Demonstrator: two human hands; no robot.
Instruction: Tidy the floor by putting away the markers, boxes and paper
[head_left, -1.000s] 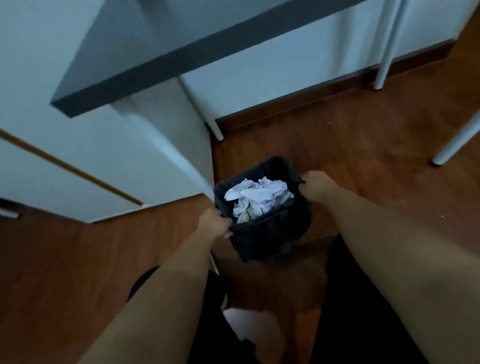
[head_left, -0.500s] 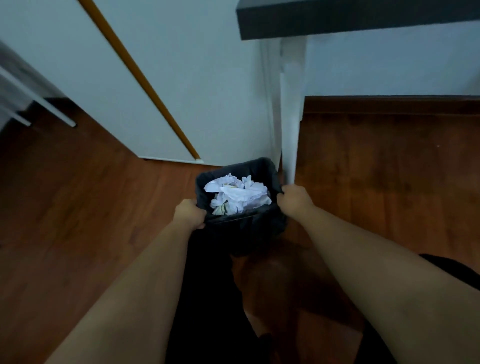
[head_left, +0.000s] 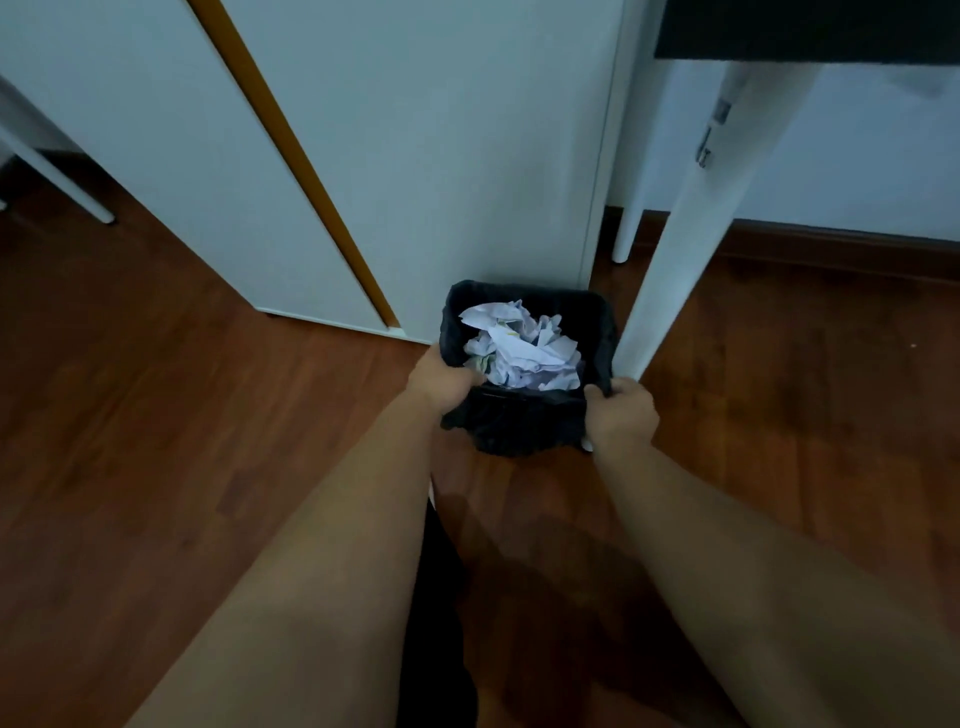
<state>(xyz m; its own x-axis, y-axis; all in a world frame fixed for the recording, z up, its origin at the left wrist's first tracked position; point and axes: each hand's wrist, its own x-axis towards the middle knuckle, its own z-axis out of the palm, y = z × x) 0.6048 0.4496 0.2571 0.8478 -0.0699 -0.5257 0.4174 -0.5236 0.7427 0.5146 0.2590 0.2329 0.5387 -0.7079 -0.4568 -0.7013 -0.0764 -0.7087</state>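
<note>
Gripping one bin (head_left: 524, 431) with two hands.
Your left hand (head_left: 441, 379) and right hand (head_left: 621, 413) each clasp its rim; crumpled paper (head_left: 522, 348) fills it; any writing is unreadable.

One bin (head_left: 524, 426); one paper heap (head_left: 522, 348); two hands; three white legs.

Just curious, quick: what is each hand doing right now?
Left hand: closed on the bin rim.
Right hand: closed on the bin's other side.
</note>
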